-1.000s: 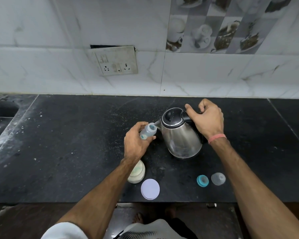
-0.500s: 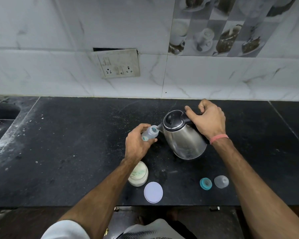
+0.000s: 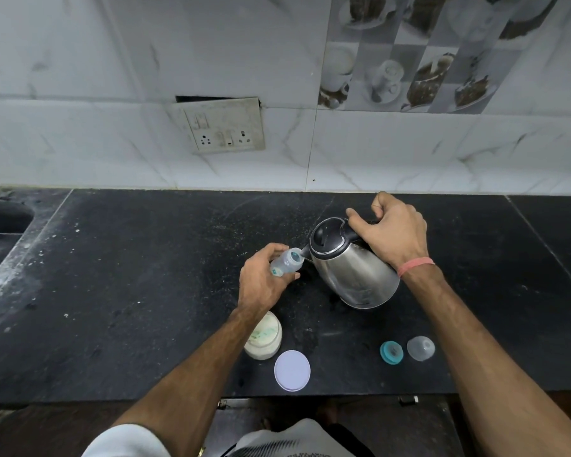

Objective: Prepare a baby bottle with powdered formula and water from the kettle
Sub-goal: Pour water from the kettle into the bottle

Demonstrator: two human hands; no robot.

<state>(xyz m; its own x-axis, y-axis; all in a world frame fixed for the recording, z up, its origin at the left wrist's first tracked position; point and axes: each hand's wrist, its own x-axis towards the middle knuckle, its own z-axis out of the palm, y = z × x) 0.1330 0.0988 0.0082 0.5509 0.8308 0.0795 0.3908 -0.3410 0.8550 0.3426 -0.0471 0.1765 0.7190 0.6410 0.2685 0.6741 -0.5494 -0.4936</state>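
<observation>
My left hand [image 3: 262, 281] grips a small clear baby bottle [image 3: 285, 261], tilted with its open mouth toward the kettle's spout. My right hand [image 3: 391, 230] holds the black handle of a steel kettle [image 3: 353, 268], which is lifted and tipped left so the spout touches the bottle's mouth. An open jar of pale formula powder [image 3: 265, 338] stands on the black counter under my left forearm, partly hidden. Its white lid [image 3: 292, 370] lies flat beside it. The teal bottle ring [image 3: 391, 351] and clear cap [image 3: 420, 348] rest to the right.
The black stone counter [image 3: 129, 275] is speckled with white powder. A sink recess [image 3: 0, 222] lies at the far left. A socket plate [image 3: 223, 127] hangs on the tiled wall behind. The counter's front edge runs just below the lid.
The kettle has been lifted and tipped further toward the left, its base swinging up and right. The bottle stays at the spout in my left hand.
</observation>
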